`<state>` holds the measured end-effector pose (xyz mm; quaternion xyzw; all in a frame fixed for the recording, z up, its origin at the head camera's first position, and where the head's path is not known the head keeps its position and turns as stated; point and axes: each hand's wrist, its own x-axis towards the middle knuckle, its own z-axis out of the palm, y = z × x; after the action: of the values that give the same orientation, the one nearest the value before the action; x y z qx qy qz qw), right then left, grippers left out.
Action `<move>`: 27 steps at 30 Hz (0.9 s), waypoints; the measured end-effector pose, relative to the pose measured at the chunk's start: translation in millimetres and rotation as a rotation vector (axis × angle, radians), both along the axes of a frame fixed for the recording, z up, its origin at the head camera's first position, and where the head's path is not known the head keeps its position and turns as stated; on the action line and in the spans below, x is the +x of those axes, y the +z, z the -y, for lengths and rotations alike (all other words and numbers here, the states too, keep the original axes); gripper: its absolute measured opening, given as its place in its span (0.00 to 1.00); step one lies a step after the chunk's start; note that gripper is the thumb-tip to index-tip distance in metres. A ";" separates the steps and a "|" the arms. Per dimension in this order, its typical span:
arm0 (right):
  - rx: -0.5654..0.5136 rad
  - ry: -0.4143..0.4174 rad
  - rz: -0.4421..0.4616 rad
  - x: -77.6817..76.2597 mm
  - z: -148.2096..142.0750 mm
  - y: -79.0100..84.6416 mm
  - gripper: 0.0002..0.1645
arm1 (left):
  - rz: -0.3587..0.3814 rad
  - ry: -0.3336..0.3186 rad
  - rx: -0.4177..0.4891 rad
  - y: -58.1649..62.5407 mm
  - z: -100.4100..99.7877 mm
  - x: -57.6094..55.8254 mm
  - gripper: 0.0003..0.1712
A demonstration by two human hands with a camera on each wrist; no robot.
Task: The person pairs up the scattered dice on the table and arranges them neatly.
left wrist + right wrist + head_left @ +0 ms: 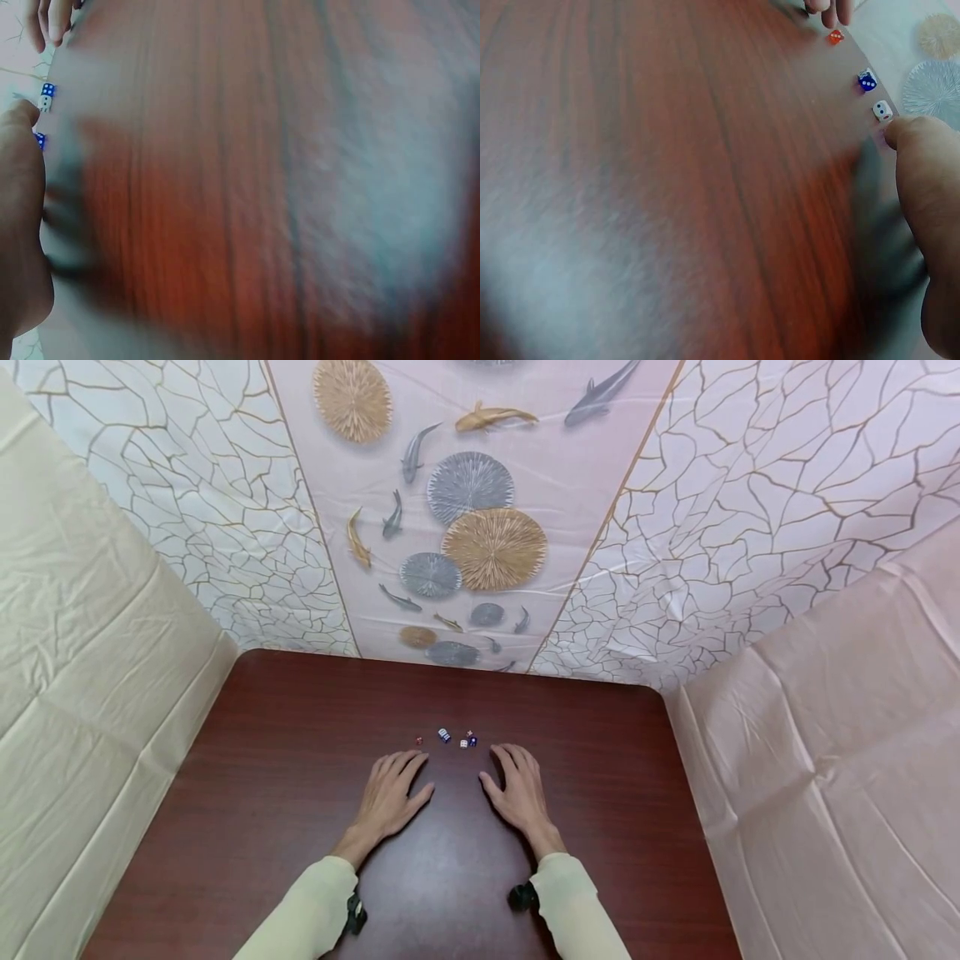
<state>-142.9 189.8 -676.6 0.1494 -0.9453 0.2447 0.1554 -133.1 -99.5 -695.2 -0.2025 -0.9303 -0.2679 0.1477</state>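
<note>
Red-brown wood grain shows on the surface [622,768] in the head view, with six small dice lying directly on it between and just beyond the hands. One red die [419,741] is just ahead of the left hand [390,800]. Further right, a white die [443,732] and a blue die [446,739] sit close together; then come a second white die [463,744], a second blue die [473,742] and an orange-red die [469,733], grouped near the right hand [521,789]. Both hands are relaxed and open, thumbs spread away from the fingers, and neither holds anything. Most of the dice faces are too small to read. Pale sleeves [307,906] run out of the frame at the bottom, and the dark devices at the cuffs are partly covered.

From the left wrist, that hand is cut off by the left edge and its thumb hides part of the dice behind it. Two blue dice and a white one are visible, while only fingers of the other hand enter at the top.

From the right wrist, a white die lies just beside the thumb tip, then a blue one, then a red one near the left hand's fingertips. The right hand's other fingers are hidden, and the near wood is blurred.
</note>
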 end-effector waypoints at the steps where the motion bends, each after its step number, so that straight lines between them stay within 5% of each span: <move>1: -0.009 0.000 0.009 -1.7 1.1 0.3 0.33 | 0.009 0.005 -0.002 0.7 -1.3 -1.0 0.33; 7: -0.045 -0.018 0.070 -13.5 5.0 0.8 0.31 | 0.062 0.021 0.010 5.7 -9.8 -7.8 0.31; 14: -0.132 -0.002 0.005 -27.1 8.4 -2.1 0.28 | 0.032 0.061 0.022 10.1 -18.1 -14.7 0.28; 27: -0.196 -0.052 0.181 -41.6 16.5 9.1 0.22 | 0.052 0.129 0.081 5.6 -31.2 -35.0 0.22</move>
<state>-184.5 173.3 -667.5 0.0861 -0.9305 0.3444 0.0896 -168.1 -68.3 -689.5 -0.1290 -0.9332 -0.3007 0.1483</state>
